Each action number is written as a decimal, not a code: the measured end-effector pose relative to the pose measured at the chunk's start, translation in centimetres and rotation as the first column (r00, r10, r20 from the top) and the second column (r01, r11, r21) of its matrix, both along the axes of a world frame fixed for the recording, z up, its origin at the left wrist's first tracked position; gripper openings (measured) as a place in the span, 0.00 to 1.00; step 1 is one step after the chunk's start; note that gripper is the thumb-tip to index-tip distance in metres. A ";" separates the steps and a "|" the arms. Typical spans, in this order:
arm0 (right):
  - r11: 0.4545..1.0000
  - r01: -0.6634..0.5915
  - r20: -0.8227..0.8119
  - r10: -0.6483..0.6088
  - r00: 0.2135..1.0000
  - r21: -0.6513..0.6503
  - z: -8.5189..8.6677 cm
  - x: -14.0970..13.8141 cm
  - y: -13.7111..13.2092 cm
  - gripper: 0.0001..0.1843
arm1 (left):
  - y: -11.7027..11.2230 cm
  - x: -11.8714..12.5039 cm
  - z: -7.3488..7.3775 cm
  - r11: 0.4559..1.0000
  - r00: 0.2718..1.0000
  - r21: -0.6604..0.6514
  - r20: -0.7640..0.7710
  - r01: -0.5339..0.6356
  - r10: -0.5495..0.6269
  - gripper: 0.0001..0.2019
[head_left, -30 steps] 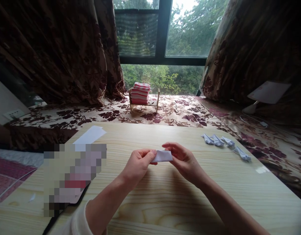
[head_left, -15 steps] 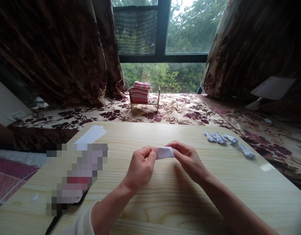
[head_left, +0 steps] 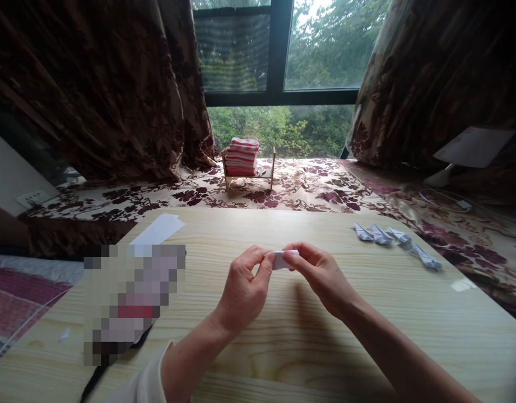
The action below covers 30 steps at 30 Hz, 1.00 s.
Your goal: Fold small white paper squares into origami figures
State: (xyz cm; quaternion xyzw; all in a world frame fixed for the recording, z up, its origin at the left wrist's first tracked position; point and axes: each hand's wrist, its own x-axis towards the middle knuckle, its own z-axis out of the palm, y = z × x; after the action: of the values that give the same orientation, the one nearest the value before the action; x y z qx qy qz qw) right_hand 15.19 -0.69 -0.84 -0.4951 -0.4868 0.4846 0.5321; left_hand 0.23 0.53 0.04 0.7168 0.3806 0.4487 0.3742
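I see both hands meeting over the middle of a pale wooden worktop (head_left: 283, 352). My left hand (head_left: 243, 288) pinches the left end of a small folded white paper (head_left: 279, 260) between thumb and forefinger. My right hand (head_left: 320, 274) grips the other end the same way. The paper sits between the fingertips, just above the worktop. Well apart to the right, a row of folded paper pieces (head_left: 394, 240) lies on the wood. A white paper strip (head_left: 159, 229) lies at the far left edge.
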 end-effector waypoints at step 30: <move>0.955 -0.005 0.337 -0.100 0.936 0.296 -0.8 0.3 -0.2 0.08 | 0.3 -0.2 -0.1 0.951 0.998 -0.303 0.001 0.062 -0.064 0.08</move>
State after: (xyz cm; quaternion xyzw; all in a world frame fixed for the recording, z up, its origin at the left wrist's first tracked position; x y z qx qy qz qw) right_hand 15.53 -0.93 -1.63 -0.5006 -0.6271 0.2990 0.5165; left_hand 0.05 0.85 -0.05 0.6647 0.4235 0.3696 0.4921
